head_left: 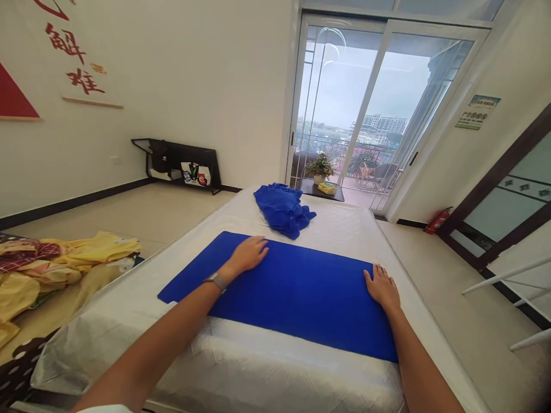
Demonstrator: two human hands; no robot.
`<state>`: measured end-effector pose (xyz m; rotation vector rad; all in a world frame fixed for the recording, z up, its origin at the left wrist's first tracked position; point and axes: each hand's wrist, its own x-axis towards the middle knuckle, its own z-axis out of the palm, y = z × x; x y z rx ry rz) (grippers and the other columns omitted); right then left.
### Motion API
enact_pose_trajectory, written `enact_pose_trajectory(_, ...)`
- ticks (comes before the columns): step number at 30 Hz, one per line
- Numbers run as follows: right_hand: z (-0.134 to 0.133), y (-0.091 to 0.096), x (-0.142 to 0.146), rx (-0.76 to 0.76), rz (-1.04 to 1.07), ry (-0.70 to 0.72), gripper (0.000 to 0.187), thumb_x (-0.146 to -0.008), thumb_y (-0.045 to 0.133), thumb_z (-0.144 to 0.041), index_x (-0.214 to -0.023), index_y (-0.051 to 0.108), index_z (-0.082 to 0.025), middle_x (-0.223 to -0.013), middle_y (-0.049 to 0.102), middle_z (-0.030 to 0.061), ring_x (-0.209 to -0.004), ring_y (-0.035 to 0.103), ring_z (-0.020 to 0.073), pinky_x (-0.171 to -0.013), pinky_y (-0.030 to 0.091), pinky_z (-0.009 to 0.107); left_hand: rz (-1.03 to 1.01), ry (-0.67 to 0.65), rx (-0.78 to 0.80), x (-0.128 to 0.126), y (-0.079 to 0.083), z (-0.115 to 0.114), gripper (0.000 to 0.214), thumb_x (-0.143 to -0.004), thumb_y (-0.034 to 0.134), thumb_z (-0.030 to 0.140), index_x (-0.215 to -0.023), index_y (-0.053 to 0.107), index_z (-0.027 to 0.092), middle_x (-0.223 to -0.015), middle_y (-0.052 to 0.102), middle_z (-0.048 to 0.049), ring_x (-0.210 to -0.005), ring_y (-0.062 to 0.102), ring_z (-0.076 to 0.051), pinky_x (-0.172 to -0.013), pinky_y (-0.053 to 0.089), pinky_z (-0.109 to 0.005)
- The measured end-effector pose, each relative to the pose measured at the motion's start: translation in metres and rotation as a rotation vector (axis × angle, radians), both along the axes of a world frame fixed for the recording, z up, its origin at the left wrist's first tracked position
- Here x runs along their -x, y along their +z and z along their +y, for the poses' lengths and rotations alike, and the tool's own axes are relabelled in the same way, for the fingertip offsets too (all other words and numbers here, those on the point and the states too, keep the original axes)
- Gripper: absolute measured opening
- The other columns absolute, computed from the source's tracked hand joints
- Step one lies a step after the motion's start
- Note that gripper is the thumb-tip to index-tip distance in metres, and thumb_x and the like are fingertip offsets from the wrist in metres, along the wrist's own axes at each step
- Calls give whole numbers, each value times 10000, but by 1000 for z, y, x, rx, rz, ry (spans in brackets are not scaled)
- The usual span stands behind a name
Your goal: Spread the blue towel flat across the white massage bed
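Two open hands, palms down, pinned the blue cloth (297,292) flat on the bed (344,221) (left hand (249,253) at ten o'clock, right hand (381,287) at three).

Crumpled blue garment (283,209) heaped toward the far end of a white-covered bed (241,367). Yellow clothes (64,258) piled at left, beside the bed. Low black shelf (181,160) against the far wall, red characters (75,63) high on the left wall. Potted plant (320,167) on a small dark table (328,194) before sliding glass doors (370,103). Red fire extinguisher (438,219) at the foot of the right wall.
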<state>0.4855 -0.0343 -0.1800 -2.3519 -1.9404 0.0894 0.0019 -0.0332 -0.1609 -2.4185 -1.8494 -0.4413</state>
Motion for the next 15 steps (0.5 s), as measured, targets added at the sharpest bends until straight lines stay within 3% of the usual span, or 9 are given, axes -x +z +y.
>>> enact_pose_trajectory(2,-1,1,0,-1,6,-1,784,-1030,128,-553,-1649,196,-76,-1716,176,68,-1583,129,219,-1281,113,424,-17,-152,-6,-49,-7,8,668,-1040,237,543,-1485,537,146,-1561,497,-150,-1466,428,-268,-1246,243,-402)
enact_pose_trajectory(4,-2,2,0,7,5,-1,783,-1031,125,-551,-1650,195,-76,-1716,176,67,-1583,127,218,-1281,113,423,-38,-219,20,-89,-16,16,713,-1038,202,600,-1550,455,172,-1602,440,-147,-1505,370,-262,-1252,217,-415)
enact_pose_trajectory(7,-3,4,1,14,0,0,782,-1032,123,-552,-1650,193,-79,-1716,174,64,-1582,133,217,-1280,116,422,-61,-225,105,-114,-30,27,767,-1025,171,657,-1611,341,193,-1646,355,-141,-1547,286,-272,-1256,176,-447)
enact_pose_trajectory(10,-3,4,1,22,-1,-3,780,-1032,129,-555,-1651,198,-83,-1716,172,64,-1581,139,217,-1280,116,416,-67,-192,174,-96,-35,31,784,-1018,157,680,-1626,298,204,-1668,309,-118,-1565,233,-272,-1262,130,-458)
enact_pose_trajectory(15,-2,3,0,11,9,-4,790,-1030,126,-569,-1651,194,-84,-1718,165,59,-1583,129,210,-1282,104,411,-35,-24,238,-15,-26,30,771,-1020,179,663,-1622,300,197,-1688,257,-118,-1575,195,-283,-1260,115,-484)
